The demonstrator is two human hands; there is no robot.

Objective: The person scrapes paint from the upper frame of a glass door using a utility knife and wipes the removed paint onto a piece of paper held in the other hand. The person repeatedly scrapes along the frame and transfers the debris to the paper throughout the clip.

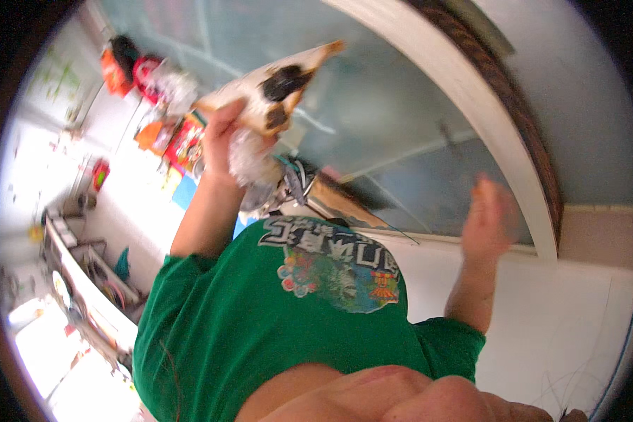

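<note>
My left hand (221,140) is raised at the upper left of the head view. It grips a white item with black and orange patches (258,95), whose pointed end sticks out to the upper right; what it is cannot be told. Crumpled clear plastic (250,153) lies against the palm side of this hand, below the patched item. On the right, my right hand (488,219) is raised and blurred by motion, its fingers extended, with nothing seen in it.
A curved-looking white edge (485,95) with a dark brown strip runs along the upper right. Bags and colourful packages (187,142) stand at the left on a light surface. Grey floor (401,105) with pale lines lies beyond my hands. A shelf unit (84,269) stands at the far left.
</note>
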